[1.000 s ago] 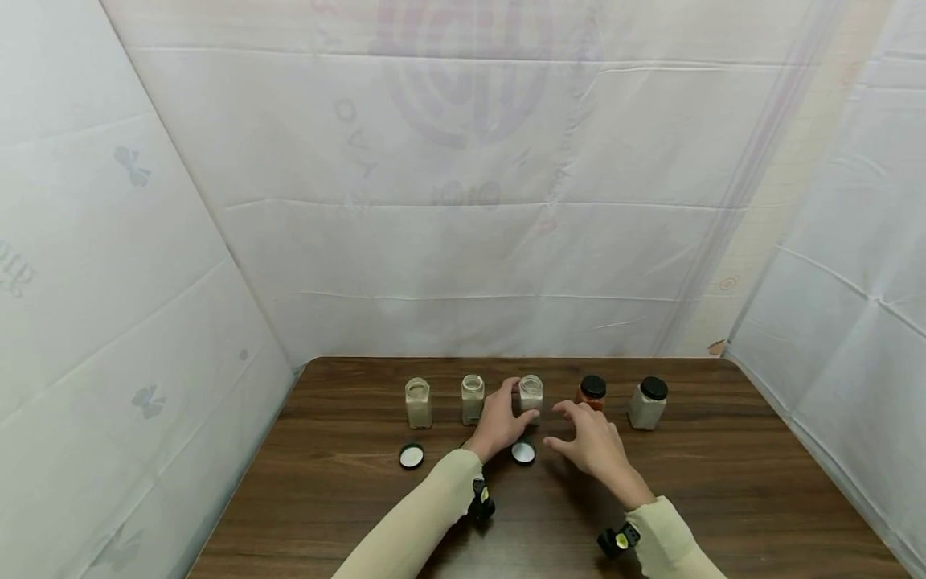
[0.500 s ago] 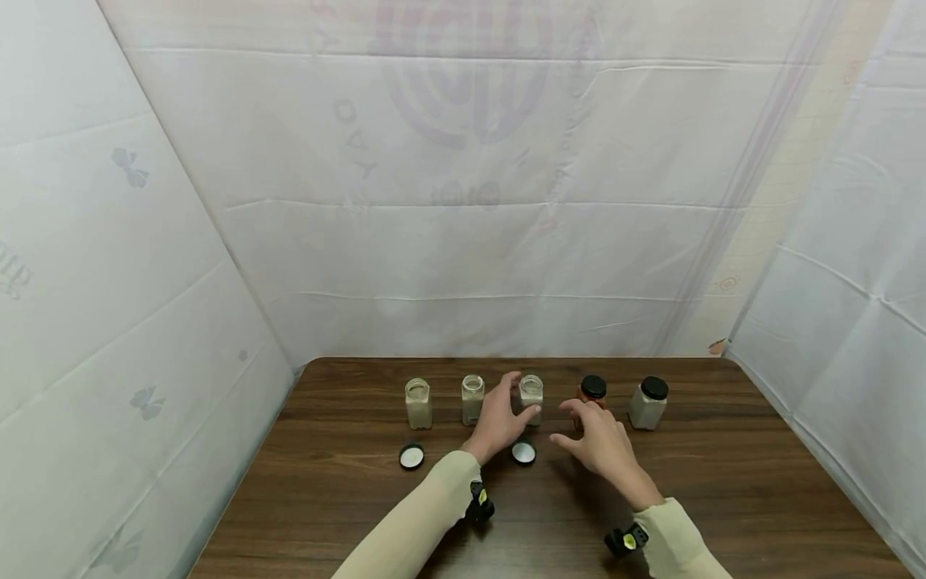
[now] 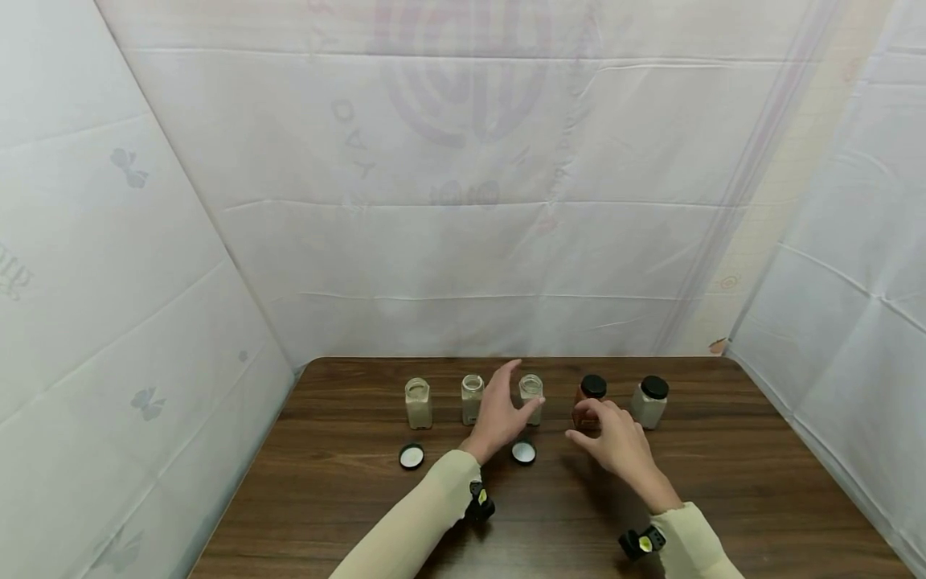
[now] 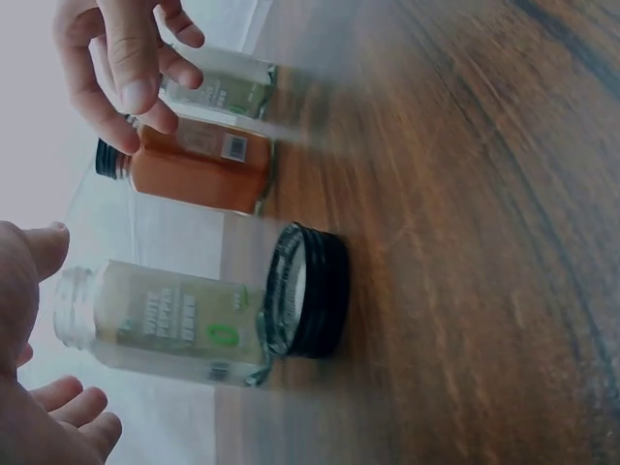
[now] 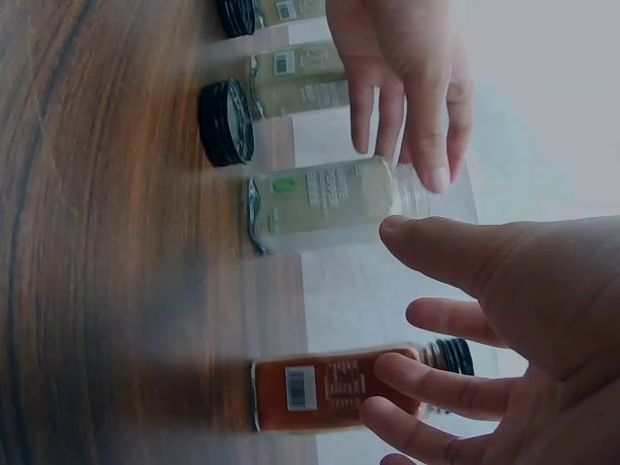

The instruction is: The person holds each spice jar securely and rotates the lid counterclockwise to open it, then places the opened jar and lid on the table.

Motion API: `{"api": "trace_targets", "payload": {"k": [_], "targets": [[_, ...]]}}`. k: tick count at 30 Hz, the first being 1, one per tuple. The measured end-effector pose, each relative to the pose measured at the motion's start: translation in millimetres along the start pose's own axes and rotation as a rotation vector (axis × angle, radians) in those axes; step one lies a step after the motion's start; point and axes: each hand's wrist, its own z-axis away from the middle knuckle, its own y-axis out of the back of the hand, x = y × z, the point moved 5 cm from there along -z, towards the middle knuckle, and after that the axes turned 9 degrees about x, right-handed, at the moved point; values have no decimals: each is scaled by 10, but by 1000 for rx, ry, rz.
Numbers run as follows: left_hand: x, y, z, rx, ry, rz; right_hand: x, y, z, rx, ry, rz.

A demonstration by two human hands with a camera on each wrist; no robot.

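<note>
Five jars stand upright in a row near the worktop's (image 3: 347, 498) far edge. Three look done: the left-end jar (image 3: 419, 406), the second jar (image 3: 473, 406) and the middle jar (image 3: 529, 389) have bare, threaded necks. The left lid (image 3: 411, 456) and the middle lid (image 3: 524, 452) lie inside-up on the near-edge side of their jars; the second jar's lid is hidden behind the left arm in the head view. Two seem left: the orange-red jar (image 4: 199, 174) and the pale jar (image 3: 647, 410) toward the worktop's far right corner both wear black lids.

The left hand (image 3: 497, 416) is spread around the middle jar without gripping it. The right hand (image 3: 616, 439), also spread, is beside the orange-red jar; whether fingertips touch it, I cannot tell.
</note>
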Motion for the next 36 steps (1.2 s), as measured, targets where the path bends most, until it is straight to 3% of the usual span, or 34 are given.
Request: {"api": "trace_targets", "payload": {"k": [8,22,27,36], "targets": [[131,12,-16,28,-62,32,100,138,35,6,-32,30],[403,26,-3,133,-246,133,303,297,60,12,-107,-19],[510,-55,22,95,-295,145,374,342,63,35,-147,-13],[557,-245,80,13,-262,127,412,396,43,84,-157,-31]]}}
